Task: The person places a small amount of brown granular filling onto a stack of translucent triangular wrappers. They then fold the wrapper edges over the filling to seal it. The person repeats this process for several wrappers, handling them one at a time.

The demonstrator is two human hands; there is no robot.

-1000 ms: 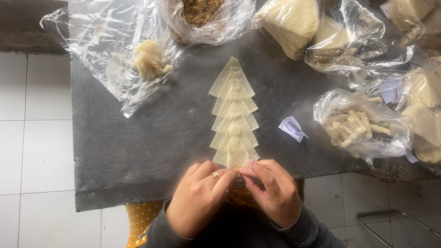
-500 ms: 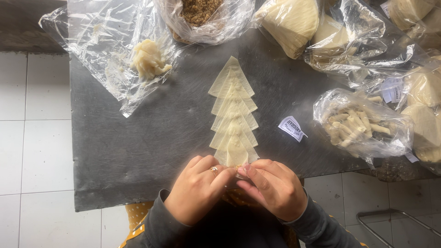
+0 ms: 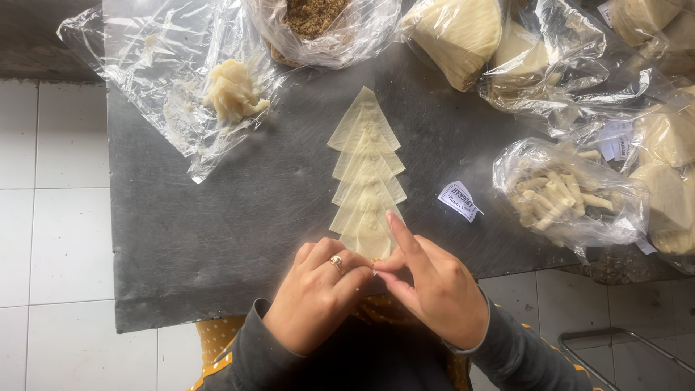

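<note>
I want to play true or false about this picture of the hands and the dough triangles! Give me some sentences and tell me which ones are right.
1. The pastry triangles lie overlapping in one row on the dark grey table. True.
2. The left hand wears a ring. True.
3. The right hand is reaching into the bag of rolled sticks. False: it is at the nearest triangle, one finger laid on it.
4. The lump of pale dough sits in a metal bowl. False: it lies on a clear plastic sheet.
5. A small white label lies on the table right of the triangles. True.
</note>
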